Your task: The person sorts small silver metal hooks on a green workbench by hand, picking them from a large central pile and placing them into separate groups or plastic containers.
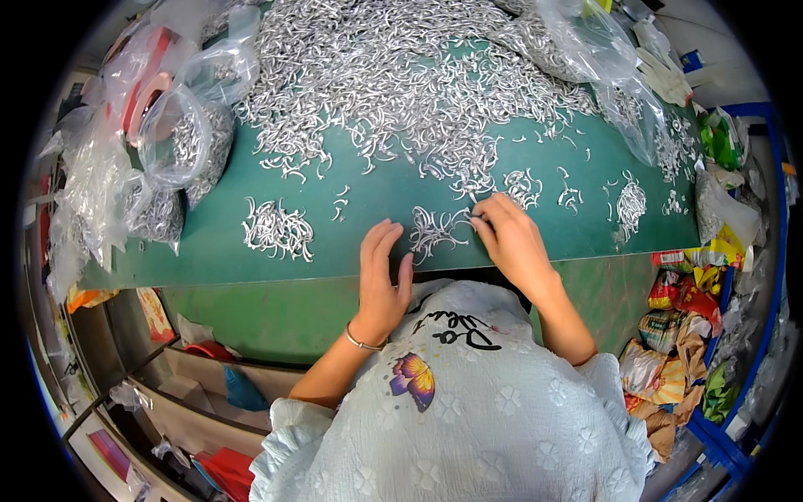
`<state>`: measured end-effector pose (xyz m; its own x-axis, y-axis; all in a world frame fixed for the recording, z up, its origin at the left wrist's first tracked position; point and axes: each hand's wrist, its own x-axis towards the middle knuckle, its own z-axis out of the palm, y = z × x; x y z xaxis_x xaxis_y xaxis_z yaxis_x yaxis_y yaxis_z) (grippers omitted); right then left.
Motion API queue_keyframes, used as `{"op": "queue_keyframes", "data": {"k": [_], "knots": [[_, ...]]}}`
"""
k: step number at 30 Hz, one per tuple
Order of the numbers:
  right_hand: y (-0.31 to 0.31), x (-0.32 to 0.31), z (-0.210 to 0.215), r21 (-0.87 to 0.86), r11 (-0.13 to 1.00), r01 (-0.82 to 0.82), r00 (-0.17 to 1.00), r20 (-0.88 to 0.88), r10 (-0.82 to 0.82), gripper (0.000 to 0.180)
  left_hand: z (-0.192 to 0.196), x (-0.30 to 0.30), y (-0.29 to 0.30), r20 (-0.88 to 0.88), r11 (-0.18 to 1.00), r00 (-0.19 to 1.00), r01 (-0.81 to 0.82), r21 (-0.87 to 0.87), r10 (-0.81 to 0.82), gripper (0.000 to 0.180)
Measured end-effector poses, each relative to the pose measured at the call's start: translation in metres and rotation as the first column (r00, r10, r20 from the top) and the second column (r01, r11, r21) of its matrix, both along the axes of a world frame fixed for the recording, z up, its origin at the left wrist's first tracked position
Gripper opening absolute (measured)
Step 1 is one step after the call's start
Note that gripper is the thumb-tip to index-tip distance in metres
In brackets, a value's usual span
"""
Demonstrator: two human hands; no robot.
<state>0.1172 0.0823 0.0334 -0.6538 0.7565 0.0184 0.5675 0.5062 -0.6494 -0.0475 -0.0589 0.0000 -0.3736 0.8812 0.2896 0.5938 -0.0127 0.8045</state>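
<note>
Now left hand [381, 280] flat, grip open, beside small hook cluster [435, 230]; right hand [512, 243] grip pinching it.

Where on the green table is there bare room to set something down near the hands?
Bare green table lies left of the small pile of hooks, below the bagged hooks. Another strip lies right of the right hand, near the table's front edge. The far half is crowded by the big heap of metal hooks.
</note>
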Motion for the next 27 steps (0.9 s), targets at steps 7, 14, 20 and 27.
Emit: {"op": "queue_keyframes", "data": {"k": [7, 14, 20, 27], "knots": [[-0.023, -0.016, -0.005, 0.007, 1.0, -0.024, 0.998, 0.054, 0.024, 0.033, 0.01, 0.003, -0.01, -0.152, 0.991, 0.986, 0.044, -0.126, -0.063, 0.056], [-0.021, -0.018, 0.001, -0.174, 0.977, -0.12, 0.993, -0.03, 0.117, 0.058, 0.006, -0.008, 0.003, -0.136, 0.981, 0.984, 0.093, -0.171, -0.117, 0.061], [-0.022, -0.036, 0.005, -0.167, 0.955, -0.246, 0.967, 0.027, 0.254, 0.062, -0.001, -0.019, 0.005, -0.127, 0.973, 0.967, 0.208, -0.103, -0.221, 0.046], [-0.023, -0.057, -0.003, -0.261, 0.918, -0.3, 0.953, -0.035, 0.302, 0.053, -0.001, -0.032, -0.007, -0.093, 0.991, 0.987, 0.125, -0.037, -0.128, 0.036]]}}
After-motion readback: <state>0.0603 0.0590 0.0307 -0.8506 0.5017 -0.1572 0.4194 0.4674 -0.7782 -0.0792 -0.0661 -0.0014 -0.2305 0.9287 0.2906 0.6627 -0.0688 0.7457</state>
